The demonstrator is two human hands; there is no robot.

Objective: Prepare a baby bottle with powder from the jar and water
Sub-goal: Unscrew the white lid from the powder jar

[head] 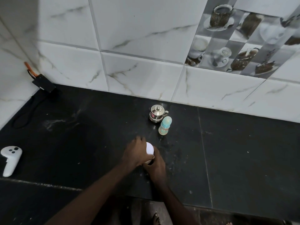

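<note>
Right hand [156,166] gripped the jar [148,161] by its body, left hand [137,151] just above curled over the lid [150,148]; it seemed light, rigid, slick.

We see a dim frame. The wall [146,75] behind the jar [149,149] is the brightest part, evenly lit with a soft sheen. The counter [243,151] around the jar is near black, with faint grey gleams. The jar's white top is blown out and shows no detail. A broad soft shadow spreads left of the jar. The left hand [135,151] on the jar is smeared at its far edge. Far up and right of the jar the picture tiles [235,46] blur, and grout lines bow.
</note>
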